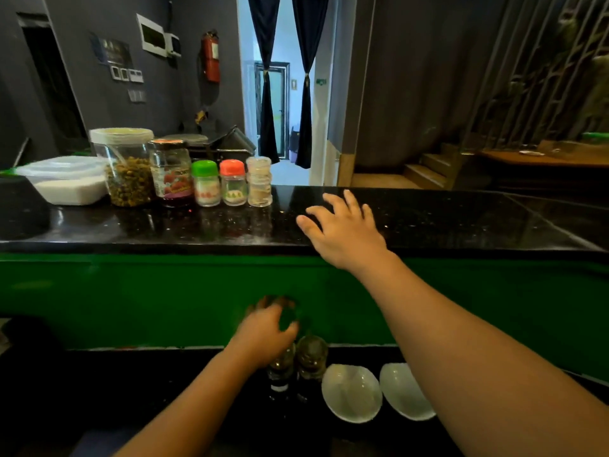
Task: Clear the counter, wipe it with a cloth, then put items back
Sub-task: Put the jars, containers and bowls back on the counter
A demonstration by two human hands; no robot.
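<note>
Right hand (pixel 342 229) is out flat over the black tabletop (pixel 461 219), fingers spread wide, palm down, holding nothing. It sits well to the right of the jam jar (pixel 171 173), on the bare stretch of stone.

That jam jar is mid-row at the back edge. Left of it is the big jar of dried bits (pixel 127 166), and further left a lidded plastic tub (pixel 66 183). Right of it, side by side, stand a green-capped shaker (pixel 206 183), an orange-capped shaker (pixel 233 183) and a clear spice jar (pixel 259 181). All are well apart from the spread hand.

Down below the jam jar, past the green panel (pixel 131 298), the left hand (pixel 267 334) is on the lower ledge (pixel 99 390), fingers curled over the top of a dark bottle (pixel 280 374); it's blurred, but the grip reads. A second bottle (pixel 311 357) stands just beside it, then two white bowls (pixel 351 392) to the right, under the right forearm.
</note>
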